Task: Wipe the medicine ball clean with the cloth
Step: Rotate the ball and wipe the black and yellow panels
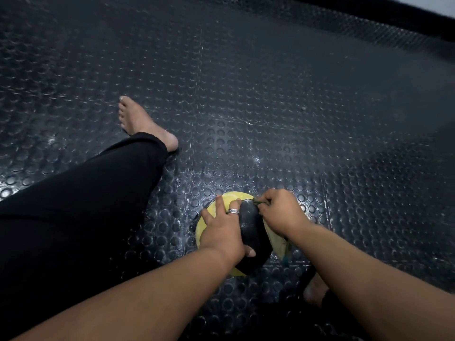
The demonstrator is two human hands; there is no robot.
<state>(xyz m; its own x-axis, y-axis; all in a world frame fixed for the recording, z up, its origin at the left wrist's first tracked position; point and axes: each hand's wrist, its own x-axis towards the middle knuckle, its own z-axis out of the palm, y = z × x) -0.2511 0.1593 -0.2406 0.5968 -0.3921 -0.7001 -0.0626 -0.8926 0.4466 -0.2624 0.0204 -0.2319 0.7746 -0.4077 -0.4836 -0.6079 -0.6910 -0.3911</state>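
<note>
A black and yellow medicine ball (pixel 253 232) sits on the studded floor in front of me. My left hand (pixel 221 227), with a ring on one finger, lies spread over the ball's top left side, thumb on the black panel. My right hand (pixel 280 212) grips a pale cloth (pixel 278 244) and holds it against the ball's upper right side. Most of the cloth is bunched under that hand, and one end hangs down beside the ball.
The floor is dark rubber matting (pixel 270 94) with round studs. My left leg (pixel 86 205) in black trousers stretches out to the left, bare foot (pixel 140 121) ahead. My other foot (pixel 315 291) lies just right of the ball. A pale wall edge (pixel 438 8) shows top right.
</note>
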